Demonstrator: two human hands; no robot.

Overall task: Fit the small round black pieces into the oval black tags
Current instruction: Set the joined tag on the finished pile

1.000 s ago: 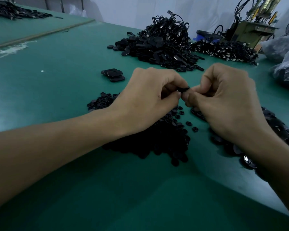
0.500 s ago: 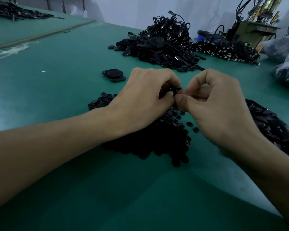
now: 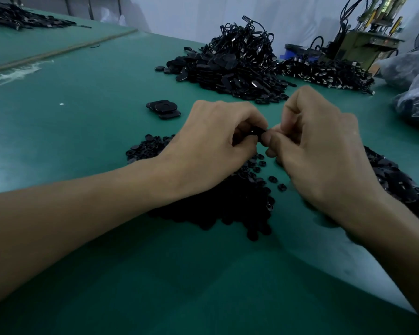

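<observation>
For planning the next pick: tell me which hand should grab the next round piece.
Left, likely. The left hand is directly above the pile of round pieces; the right hand is nearer the oval tags pile. Both pinch one black part.

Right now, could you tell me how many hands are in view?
2: the left hand and the right hand, fingertips meeting over the round pieces, both pinching a small black part.
</observation>
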